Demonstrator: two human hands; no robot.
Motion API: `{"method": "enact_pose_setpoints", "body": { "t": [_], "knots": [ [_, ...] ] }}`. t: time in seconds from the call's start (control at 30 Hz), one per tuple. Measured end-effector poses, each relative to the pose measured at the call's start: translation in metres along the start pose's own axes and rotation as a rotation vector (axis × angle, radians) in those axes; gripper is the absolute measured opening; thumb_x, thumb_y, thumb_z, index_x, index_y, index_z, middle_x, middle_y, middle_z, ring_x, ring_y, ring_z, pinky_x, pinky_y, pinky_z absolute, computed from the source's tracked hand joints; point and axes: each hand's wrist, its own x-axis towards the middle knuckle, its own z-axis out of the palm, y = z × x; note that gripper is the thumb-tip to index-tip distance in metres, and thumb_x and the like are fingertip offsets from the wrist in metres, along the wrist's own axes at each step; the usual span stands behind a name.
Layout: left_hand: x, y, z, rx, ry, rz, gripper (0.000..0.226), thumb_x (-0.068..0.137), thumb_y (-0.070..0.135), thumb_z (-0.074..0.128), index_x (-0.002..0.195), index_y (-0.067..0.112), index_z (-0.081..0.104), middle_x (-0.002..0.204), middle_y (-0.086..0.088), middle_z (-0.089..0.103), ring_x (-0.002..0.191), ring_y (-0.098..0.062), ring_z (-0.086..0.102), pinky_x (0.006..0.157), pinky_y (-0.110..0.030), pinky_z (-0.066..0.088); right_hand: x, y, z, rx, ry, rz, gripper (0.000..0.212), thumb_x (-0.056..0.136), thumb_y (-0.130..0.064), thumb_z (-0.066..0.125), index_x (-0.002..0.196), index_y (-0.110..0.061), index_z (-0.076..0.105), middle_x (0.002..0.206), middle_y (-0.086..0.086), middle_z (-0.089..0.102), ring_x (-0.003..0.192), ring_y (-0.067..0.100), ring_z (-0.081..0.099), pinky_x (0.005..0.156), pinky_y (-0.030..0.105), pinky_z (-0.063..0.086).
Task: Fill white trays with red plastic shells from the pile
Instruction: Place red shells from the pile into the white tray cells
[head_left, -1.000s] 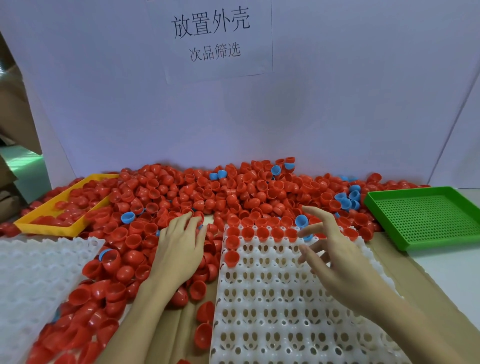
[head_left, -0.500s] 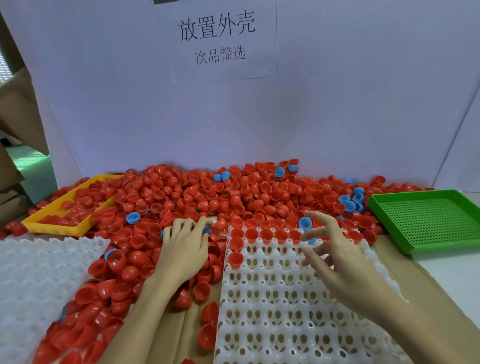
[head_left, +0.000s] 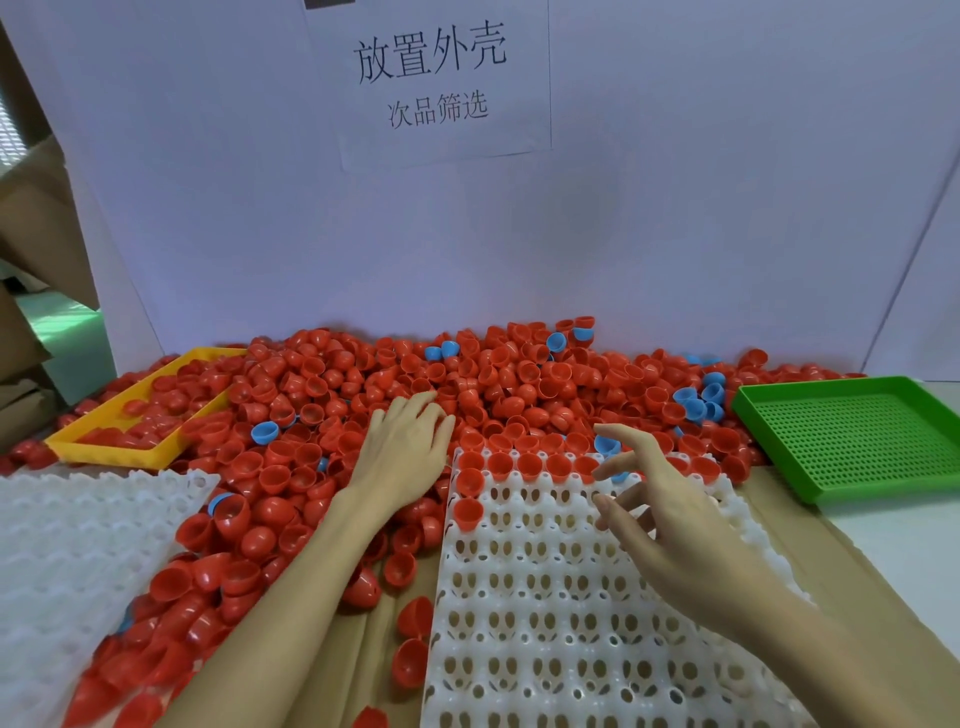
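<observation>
The white tray (head_left: 571, 597) served as the reference point. At inspection its far row held red shells (head_left: 530, 464) seated open side up, with two more down its left edge; every other pocket stood unfilled. The pile (head_left: 467, 384) of red shells lay beyond the tray's far edge and along its left side, with stray blue shells (head_left: 693, 405) mixed in.

The left hand (head_left: 402, 457) rested palm-down on the pile just off the tray's far-left corner, fingers extended and slightly bent into the shells; whether a shell was caught beneath them could not be told. The right hand (head_left: 670, 525) hovered over the tray's far-right part, fingers spread and released, grasping nothing.

Judgement: the step in hand was gathering shells for the second row. Good practice would be to take red shells only, leave the blue one (head_left: 605, 446) lying at the tray's far edge, turn each shell open side up, seat it fully in its pocket, and fill outward from the occupied row so no pocket is missed.

A second white tray (head_left: 67, 551), a yellow tray (head_left: 114, 452) and a green tray (head_left: 852, 441) lay to either side of the reference tray.
</observation>
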Motion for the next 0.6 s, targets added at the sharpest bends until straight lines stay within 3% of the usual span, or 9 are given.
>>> {"method": "enact_pose_setpoints", "body": {
  "t": [0.1, 0.23, 0.37, 0.5, 0.6],
  "knots": [
    [0.017, -0.002, 0.002, 0.037, -0.124, 0.000, 0.047, 0.112, 0.043, 0.030, 0.137, 0.021, 0.064, 0.161, 0.005, 0.045, 0.144, -0.021, 0.040, 0.117, -0.047, 0.025, 0.000, 0.000, 0.000, 0.005, -0.008, 0.012, 0.059, 0.104, -0.030, 0.058, 0.153, -0.040, 0.029, 0.120, -0.024, 0.053, 0.096, -0.004, 0.067, 0.075, 0.014, 0.054],
    [0.010, -0.008, 0.008, 0.094, -0.176, 0.050, 0.046, 0.114, 0.037, 0.026, 0.142, 0.025, 0.060, 0.145, 0.010, 0.052, 0.131, -0.017, 0.046, 0.108, -0.041, 0.029, 0.001, 0.001, 0.000, 0.005, -0.012, 0.004, 0.059, 0.104, -0.031, 0.059, 0.153, -0.042, 0.029, 0.120, -0.025, 0.054, 0.096, -0.004, 0.067, 0.075, 0.014, 0.054],
    [-0.011, -0.010, 0.007, 0.018, -0.009, 0.116, 0.042, 0.114, 0.031, 0.031, 0.132, 0.023, 0.068, 0.135, 0.011, 0.056, 0.117, -0.012, 0.050, 0.102, -0.037, 0.031, 0.001, 0.003, 0.001, 0.008, -0.007, -0.008, 0.057, 0.103, -0.032, 0.058, 0.151, -0.043, 0.029, 0.121, -0.022, 0.054, 0.097, -0.003, 0.067, 0.075, 0.015, 0.055],
    [-0.033, 0.000, -0.013, 0.006, 0.270, 0.224, 0.018, 0.104, 0.015, 0.061, 0.112, 0.013, 0.077, 0.114, 0.005, 0.067, 0.098, -0.017, 0.060, 0.088, -0.036, 0.042, 0.000, 0.003, 0.001, 0.012, -0.009, -0.030, 0.053, 0.104, -0.029, 0.058, 0.148, -0.045, 0.032, 0.122, -0.024, 0.054, 0.096, -0.003, 0.067, 0.077, 0.016, 0.056],
    [-0.054, 0.021, -0.029, -0.048, 0.305, 0.326, 0.013, 0.099, 0.014, 0.069, 0.106, 0.013, 0.079, 0.106, 0.006, 0.068, 0.089, -0.013, 0.061, 0.081, -0.035, 0.052, 0.000, 0.002, 0.000, 0.021, 0.009, -0.040, 0.052, 0.104, -0.027, 0.058, 0.147, -0.044, 0.035, 0.122, -0.021, 0.055, 0.101, -0.003, 0.065, 0.078, 0.016, 0.055]
  ]
}}
